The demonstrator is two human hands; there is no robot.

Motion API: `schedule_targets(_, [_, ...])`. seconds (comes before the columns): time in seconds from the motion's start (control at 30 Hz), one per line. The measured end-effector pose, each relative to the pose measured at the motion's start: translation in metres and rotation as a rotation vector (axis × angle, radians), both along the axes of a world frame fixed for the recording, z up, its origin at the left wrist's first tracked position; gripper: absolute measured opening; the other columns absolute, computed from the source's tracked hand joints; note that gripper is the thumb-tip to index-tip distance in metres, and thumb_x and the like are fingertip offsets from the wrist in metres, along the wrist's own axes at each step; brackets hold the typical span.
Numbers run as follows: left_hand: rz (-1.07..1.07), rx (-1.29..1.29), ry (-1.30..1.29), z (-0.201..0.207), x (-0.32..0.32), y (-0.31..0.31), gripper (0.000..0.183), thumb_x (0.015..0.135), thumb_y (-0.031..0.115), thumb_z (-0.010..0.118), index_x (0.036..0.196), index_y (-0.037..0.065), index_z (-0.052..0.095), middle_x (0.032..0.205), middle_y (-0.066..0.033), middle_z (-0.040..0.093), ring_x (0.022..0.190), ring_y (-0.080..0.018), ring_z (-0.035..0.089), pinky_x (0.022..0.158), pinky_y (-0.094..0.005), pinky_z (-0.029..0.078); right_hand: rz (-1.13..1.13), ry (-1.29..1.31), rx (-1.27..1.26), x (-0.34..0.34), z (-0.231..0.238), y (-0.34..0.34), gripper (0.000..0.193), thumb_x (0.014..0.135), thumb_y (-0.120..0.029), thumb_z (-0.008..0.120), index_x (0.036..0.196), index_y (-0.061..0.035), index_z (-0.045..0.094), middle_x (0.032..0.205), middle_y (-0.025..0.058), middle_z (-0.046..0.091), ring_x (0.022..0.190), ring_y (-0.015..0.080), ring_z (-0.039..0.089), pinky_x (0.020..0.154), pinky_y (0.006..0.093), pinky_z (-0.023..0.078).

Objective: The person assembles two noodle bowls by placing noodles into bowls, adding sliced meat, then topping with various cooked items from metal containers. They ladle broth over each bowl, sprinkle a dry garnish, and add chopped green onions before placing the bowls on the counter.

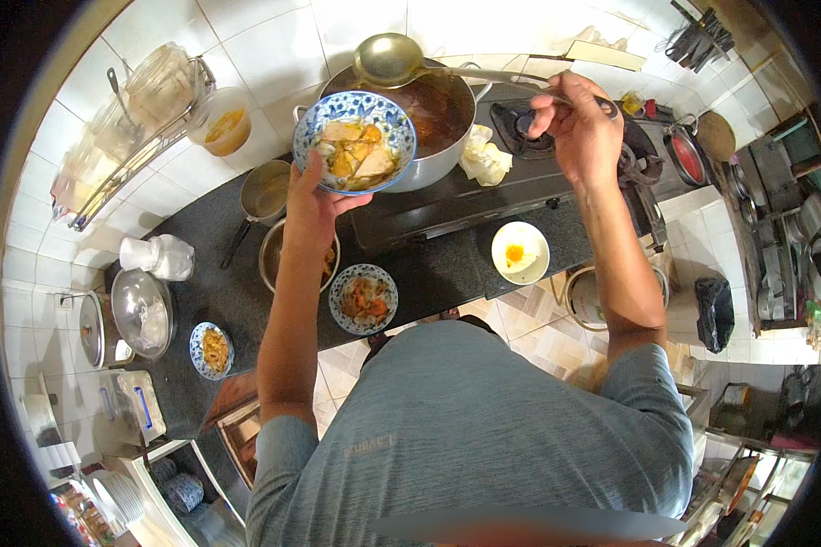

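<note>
My left hand (316, 199) grips a blue-and-white patterned bowl (310, 120), its thumb up against the rim. Pale slices and yellow-orange pieces of food (363, 153) lie in it. The bowl is held beside and partly over a large metal pot (436, 170) of dark reddish-brown liquid. In my right hand (582, 128), the fingers are closed around the handle of a long metal ladle (388, 60). The ladle's round head hangs over the far part of the pot, close to the bowl; whether it holds liquid I cannot tell.
Along the dark counter are a bowl with an egg yolk (540, 248), a patterned bowl of food (388, 317), a smaller one (197, 339), and a saucepan (263, 217). A crumpled yellowish cloth (485, 157) lies beside the pot, near a burner (520, 128). A wire rack (137, 173) lines the left wall.
</note>
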State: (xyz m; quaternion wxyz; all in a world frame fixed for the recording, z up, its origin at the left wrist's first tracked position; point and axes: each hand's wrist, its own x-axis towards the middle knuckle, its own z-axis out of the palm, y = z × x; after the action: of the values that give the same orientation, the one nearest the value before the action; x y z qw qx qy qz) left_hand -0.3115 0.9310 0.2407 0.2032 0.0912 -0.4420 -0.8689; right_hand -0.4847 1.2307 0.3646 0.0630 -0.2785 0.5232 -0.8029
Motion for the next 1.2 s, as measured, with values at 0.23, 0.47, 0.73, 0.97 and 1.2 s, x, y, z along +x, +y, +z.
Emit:
schedule_targets(0.23, [0.127, -0.116, -0.022, 0.003, 0.029, -0.003, 0.066, 0.105, 0.048, 0.053, 0.147, -0.001, 0.036, 0.136, -0.0236, 0.06, 0.112, -0.0378, 0.069, 0.08, -0.0447, 0.068, -0.078, 0.382, 0.482, -0.036, -0.065, -0.02, 0.025, 0.1, -0.022, 0.068, 0.103, 0.0033, 0.071, 0.09, 0.0147, 0.072, 0.069, 0.0209, 0.068, 0.062, 0.0331, 0.059])
schedule_targets(0.47, [0.125, -0.087, -0.018, 0.005, 0.037, -0.003, 0.066, 0.104, 0.049, 0.054, 0.146, -0.001, 0.04, 0.135, -0.0222, 0.061, 0.112, -0.0346, 0.07, 0.079, -0.0423, 0.068, -0.064, 0.276, 0.704, -0.053, -0.12, -0.041, 0.025, 0.098, -0.022, 0.071, 0.102, 0.0028, 0.074, 0.096, 0.0085, 0.075, 0.069, 0.016, 0.071, 0.058, 0.0323, 0.056])
schedule_targets(0.73, [0.135, -0.108, -0.057, 0.01, 0.037, -0.001, 0.059, 0.107, 0.046, 0.049, 0.147, 0.004, 0.039, 0.135, -0.0197, 0.061, 0.114, -0.0332, 0.069, 0.082, -0.0457, 0.066, -0.231, -0.168, 0.239, -0.055, -0.081, -0.01, 0.028, 0.099, -0.02, 0.062, 0.102, 0.0081, 0.063, 0.077, 0.0187, 0.068, 0.059, 0.0216, 0.067, 0.051, 0.0347, 0.059])
schedule_targets(0.97, [0.058, -0.049, -0.075, 0.013, 0.007, -0.002, 0.064, 0.104, 0.046, 0.056, 0.147, 0.005, 0.031, 0.137, -0.0224, 0.057, 0.108, -0.0382, 0.071, 0.077, -0.0505, 0.067, -0.239, -0.12, 0.136, -0.032, -0.011, 0.006, 0.022, 0.099, -0.016, 0.061, 0.099, 0.0066, 0.063, 0.078, 0.0205, 0.068, 0.057, 0.023, 0.065, 0.051, 0.0369, 0.059])
schedule_targets(1.2, [-0.057, 0.019, -0.091, 0.011, -0.031, 0.016, 0.069, 0.103, 0.054, 0.054, 0.146, 0.003, 0.037, 0.139, -0.0242, 0.057, 0.116, -0.039, 0.068, 0.088, -0.0546, 0.062, -0.148, -0.04, 0.119, -0.008, 0.008, 0.021, 0.024, 0.099, -0.018, 0.061, 0.1, 0.006, 0.064, 0.077, 0.02, 0.069, 0.054, 0.0242, 0.065, 0.051, 0.0375, 0.058])
